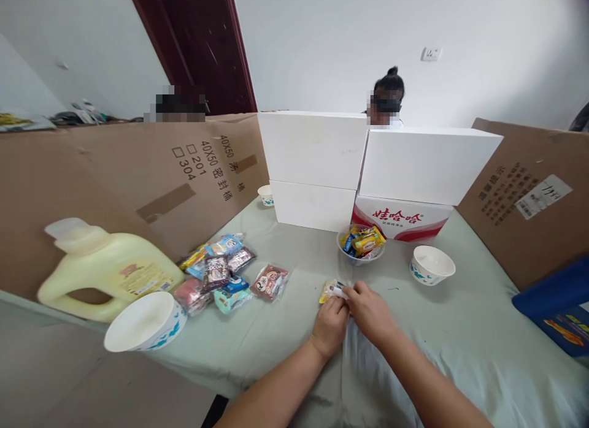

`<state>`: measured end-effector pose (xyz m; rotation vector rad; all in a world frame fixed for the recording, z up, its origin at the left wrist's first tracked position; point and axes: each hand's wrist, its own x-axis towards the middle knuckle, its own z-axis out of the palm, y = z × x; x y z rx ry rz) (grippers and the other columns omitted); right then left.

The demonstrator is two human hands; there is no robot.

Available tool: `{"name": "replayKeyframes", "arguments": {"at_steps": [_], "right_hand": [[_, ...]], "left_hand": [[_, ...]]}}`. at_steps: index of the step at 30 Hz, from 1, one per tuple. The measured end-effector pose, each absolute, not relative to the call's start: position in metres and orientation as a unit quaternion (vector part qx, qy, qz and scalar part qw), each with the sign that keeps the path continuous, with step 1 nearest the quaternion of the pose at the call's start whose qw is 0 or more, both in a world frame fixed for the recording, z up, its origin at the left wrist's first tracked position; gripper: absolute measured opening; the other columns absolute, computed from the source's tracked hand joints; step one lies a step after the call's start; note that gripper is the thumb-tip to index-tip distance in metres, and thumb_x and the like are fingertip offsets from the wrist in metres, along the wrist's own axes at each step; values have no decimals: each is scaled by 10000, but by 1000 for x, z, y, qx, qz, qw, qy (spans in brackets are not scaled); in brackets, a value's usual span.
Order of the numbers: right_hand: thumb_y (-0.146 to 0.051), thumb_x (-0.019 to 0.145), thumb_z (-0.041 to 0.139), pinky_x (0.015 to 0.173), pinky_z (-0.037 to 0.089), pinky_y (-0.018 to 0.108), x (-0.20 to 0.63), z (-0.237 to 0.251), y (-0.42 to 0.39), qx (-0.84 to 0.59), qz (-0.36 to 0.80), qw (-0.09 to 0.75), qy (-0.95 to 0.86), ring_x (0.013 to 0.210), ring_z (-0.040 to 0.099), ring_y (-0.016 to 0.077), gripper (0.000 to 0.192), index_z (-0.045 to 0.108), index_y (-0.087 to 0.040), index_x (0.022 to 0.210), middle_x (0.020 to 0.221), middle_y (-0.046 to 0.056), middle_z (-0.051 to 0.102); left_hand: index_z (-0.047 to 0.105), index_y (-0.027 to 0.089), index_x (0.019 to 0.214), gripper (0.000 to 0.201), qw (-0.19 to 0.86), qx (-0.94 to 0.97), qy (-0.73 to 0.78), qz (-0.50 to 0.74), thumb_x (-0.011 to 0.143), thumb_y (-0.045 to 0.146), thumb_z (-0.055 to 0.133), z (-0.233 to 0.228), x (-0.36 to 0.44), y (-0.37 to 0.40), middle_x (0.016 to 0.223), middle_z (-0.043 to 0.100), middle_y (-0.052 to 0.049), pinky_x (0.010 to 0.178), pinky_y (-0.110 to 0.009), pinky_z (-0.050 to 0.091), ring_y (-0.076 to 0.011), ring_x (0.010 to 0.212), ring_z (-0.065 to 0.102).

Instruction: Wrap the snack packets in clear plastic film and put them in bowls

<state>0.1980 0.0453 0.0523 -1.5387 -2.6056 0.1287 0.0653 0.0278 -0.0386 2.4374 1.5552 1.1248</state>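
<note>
My left hand (330,325) and my right hand (370,310) meet near the middle of the cloth-covered table, fingers closed on a small yellow-wrapped snack packet (327,289). A white strip (339,291) shows at the fingertips; whether it is part of the wrapper I cannot tell. My fingers hide much of the packet. Just beyond it stands a see-through bowl (361,260) holding several wrapped snacks (368,241). To the left lies a single brown-red snack packet (270,282), beside a pile of assorted snack packets (216,273).
Paper bowls stand at the right (432,273), front left (166,330) and back (265,197). A large yellow jug (138,265) leans at the left. White boxes (315,152) and cardboard panels (216,176) wall the table. Blue packaging (559,305) sits far right. Two people are behind the boxes.
</note>
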Motion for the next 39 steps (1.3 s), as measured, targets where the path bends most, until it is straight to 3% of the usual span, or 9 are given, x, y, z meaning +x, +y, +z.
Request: {"name": "replayKeyframes", "arguments": {"at_steps": [5, 8, 13, 17, 21, 26, 31, 35, 39], "right_hand": [[-97, 836, 467, 671, 407, 247, 213, 61, 53, -489, 45, 13, -871, 807, 615, 182, 269, 667, -231, 957, 938, 72, 609], [-101, 824, 465, 650, 409, 248, 275, 52, 34, -525, 57, -15, -849, 780, 629, 171, 327, 675, -264, 1015, 937, 59, 609], [-225, 866, 432, 647, 452, 290, 396, 10, -2, -646, 61, -1, -761, 772, 652, 192, 326, 675, -325, 1058, 929, 43, 638], [-340, 865, 481, 818, 487, 425, 404, -7, -20, -649, -20, 148, -746, 927, 624, 281, 272, 682, -215, 999, 964, 104, 664], [-316, 944, 436, 864, 499, 349, 334, 11, -23, -513, 63, 294, -804, 976, 609, 210, 242, 615, -215, 1072, 1017, 86, 651], [-194, 966, 346, 822, 508, 343, 288, 21, -7, -484, 110, 269, -825, 958, 604, 199, 269, 599, -215, 1055, 1024, 82, 647], [-178, 922, 427, 902, 464, 432, 282, 14, 24, -498, 93, 224, -833, 1012, 574, 252, 235, 622, -189, 1052, 1039, 109, 646], [-271, 832, 613, 1026, 392, 434, 265, 7, 40, -457, 114, 197, -860, 1207, 492, 257, 450, 536, -204, 1270, 1277, 112, 577], [-369, 726, 722, 1038, 370, 476, 261, -3, 36, -460, 125, 163, -864, 1247, 465, 309, 729, 452, -169, 1373, 1359, 156, 518]], "left_hand": [[667, 206, 847, 251, 27, 784, 506, 359, 945, 185, 437, -36, 62, 27, 865, 643, -84, 826, -371, 492, -224, 880, 590], [660, 204, 969, 131, 35, 749, 551, 366, 877, 263, 588, -28, 59, 29, 1060, 628, -112, 975, -480, 410, -293, 1101, 530], [481, 208, 1304, 705, 103, 721, 585, 357, 688, 363, 785, -24, 57, 34, 1402, 433, -142, 1061, -573, 320, -372, 1305, 372], [408, 204, 1338, 616, 163, 759, 497, 387, 797, 304, 684, -28, 63, 28, 1340, 469, -137, 1024, -462, 429, -277, 1229, 482], [416, 197, 1307, 494, 139, 762, 480, 411, 861, 304, 598, -23, 61, 18, 1280, 505, -135, 980, -454, 467, -264, 1176, 523], [552, 187, 1106, 220, 46, 794, 441, 415, 892, 219, 511, -10, 49, -11, 1040, 637, -100, 847, -420, 504, -241, 951, 606], [635, 176, 1001, 247, 98, 892, 305, 318, 861, 118, 439, 0, 65, -19, 863, 675, -68, 764, -340, 513, -197, 832, 617], [652, 177, 1071, 285, 86, 837, 466, 272, 875, 127, 450, 5, 75, 15, 1127, 653, -99, 940, -432, 457, -242, 1074, 568], [512, 211, 1336, 512, 102, 789, 577, 186, 868, 408, 584, -3, 59, 33, 1467, 422, -108, 1085, -520, 308, -317, 1359, 342]]}}
